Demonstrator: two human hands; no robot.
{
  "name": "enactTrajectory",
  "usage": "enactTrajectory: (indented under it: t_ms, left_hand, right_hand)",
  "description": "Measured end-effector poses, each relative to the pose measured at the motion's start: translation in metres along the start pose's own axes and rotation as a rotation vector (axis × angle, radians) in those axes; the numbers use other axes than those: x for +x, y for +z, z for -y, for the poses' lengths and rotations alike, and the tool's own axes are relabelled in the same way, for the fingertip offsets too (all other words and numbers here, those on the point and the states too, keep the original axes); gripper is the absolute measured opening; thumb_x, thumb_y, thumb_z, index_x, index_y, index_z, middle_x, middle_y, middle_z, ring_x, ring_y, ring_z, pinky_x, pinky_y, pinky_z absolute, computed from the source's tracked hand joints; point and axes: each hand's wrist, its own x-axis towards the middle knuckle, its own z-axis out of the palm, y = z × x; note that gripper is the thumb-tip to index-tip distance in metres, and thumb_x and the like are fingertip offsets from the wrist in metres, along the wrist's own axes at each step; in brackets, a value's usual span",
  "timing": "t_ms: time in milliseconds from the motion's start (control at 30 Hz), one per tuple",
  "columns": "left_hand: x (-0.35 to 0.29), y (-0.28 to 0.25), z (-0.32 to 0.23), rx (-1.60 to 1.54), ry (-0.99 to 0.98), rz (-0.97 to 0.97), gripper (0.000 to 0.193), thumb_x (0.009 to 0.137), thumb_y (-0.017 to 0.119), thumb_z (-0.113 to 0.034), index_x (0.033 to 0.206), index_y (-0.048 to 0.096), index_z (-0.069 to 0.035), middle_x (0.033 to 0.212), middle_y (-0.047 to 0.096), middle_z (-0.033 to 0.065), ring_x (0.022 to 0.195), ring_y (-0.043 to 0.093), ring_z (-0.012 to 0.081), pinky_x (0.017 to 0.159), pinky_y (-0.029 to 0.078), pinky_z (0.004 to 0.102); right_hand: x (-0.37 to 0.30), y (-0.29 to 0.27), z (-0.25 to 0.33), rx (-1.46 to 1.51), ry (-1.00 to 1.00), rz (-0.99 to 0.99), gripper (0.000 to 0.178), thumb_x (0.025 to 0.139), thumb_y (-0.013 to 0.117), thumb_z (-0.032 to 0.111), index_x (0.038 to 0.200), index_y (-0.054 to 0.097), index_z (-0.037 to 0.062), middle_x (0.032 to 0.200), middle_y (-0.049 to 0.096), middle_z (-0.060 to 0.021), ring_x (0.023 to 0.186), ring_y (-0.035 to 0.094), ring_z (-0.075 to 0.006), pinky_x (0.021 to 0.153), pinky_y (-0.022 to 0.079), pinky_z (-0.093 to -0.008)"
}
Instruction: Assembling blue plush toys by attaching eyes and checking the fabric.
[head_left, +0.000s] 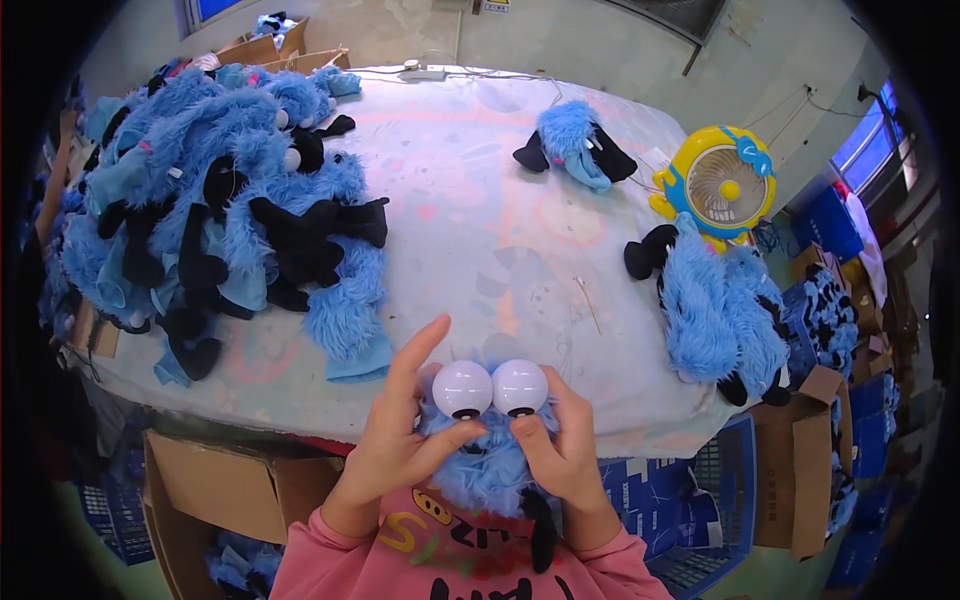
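Close to my body, at the table's front edge, is a blue furry plush toy (pixel 482 482) with two round white plastic eyes with black pupils. My left hand (pixel 405 415) grips it at the left eye (pixel 462 388), thumb under that eye and index finger stretched up; its other fingers are partly hidden. On the other side my right hand (pixel 565 440) holds the toy by the right eye (pixel 520 387), thumb pressed near the pupil and fingers curled behind. A black limb (pixel 540 530) hangs from the toy against my pink top.
A big heap of blue plush pieces (pixel 200 190) covers the table's left. More plush lies far back (pixel 570 140) and at the right (pixel 700 310), beside a yellow-and-blue fan (pixel 725 190). Below the cloth-covered table (pixel 450 220) stand a cardboard box (pixel 220 490) and a blue crate (pixel 720 540).
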Motion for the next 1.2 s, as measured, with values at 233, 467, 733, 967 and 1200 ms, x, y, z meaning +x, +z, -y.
enactTrajectory:
  t_ms: [233,467,733,967,1200]
  left_hand:
    - [-0.006,0.005,0.026,-0.010,0.032,0.074,0.057,0.069,0.062,0.000,0.122,0.040,0.002,0.113,0.051,0.0141,0.091,0.053,0.0217,0.081,0.040,0.0269]
    - [0.000,0.026,0.061,-0.063,-0.269,-0.031,0.044,0.076,0.057,-0.004,0.117,0.043,0.002,0.106,0.054,0.0115,0.087,0.052,0.0184,0.078,0.041,0.0247]
    - [-0.008,0.043,0.077,-0.097,-0.203,-0.330,0.029,0.079,0.052,-0.007,0.106,0.050,0.002,0.090,0.058,0.0076,0.078,0.051,0.0130,0.070,0.040,0.0205]
    - [-0.011,0.029,0.083,-0.183,-0.368,-0.168,0.026,0.077,0.053,-0.005,0.102,0.052,0.003,0.089,0.058,0.0083,0.076,0.051,0.0127,0.068,0.040,0.0203]
    - [-0.020,0.034,0.081,-0.328,-0.112,-0.114,0.024,0.071,0.056,-0.003,0.094,0.054,0.001,0.081,0.058,0.0063,0.071,0.051,0.0145,0.064,0.042,0.0241]
  right_hand:
    - [-0.005,0.008,-0.026,0.124,0.176,-0.073,0.019,0.078,0.057,0.015,0.086,0.051,-0.0015,0.057,0.044,-0.0031,0.051,0.033,-0.0132,0.049,0.032,-0.0243]
    - [0.013,0.017,-0.061,-0.071,0.116,-0.194,0.018,0.080,0.055,0.015,0.087,0.052,-0.0013,0.063,0.049,-0.0053,0.052,0.038,-0.0151,0.050,0.035,-0.0261]
    - [0.013,0.024,-0.068,-0.011,0.016,-0.123,0.019,0.078,0.057,0.016,0.086,0.053,-0.0012,0.074,0.054,-0.0083,0.058,0.045,-0.0202,0.053,0.038,-0.0291]
    - [0.003,0.008,-0.055,-0.198,0.148,-0.050,0.023,0.071,0.062,0.009,0.090,0.056,-0.0016,0.085,0.057,-0.0105,0.069,0.048,-0.0161,0.062,0.040,-0.0254]
    - [0.002,0.003,-0.032,-0.252,-0.234,-0.045,0.031,0.059,0.066,0.001,0.088,0.057,0.0007,0.083,0.057,-0.0084,0.071,0.049,-0.0160,0.062,0.040,-0.0264]
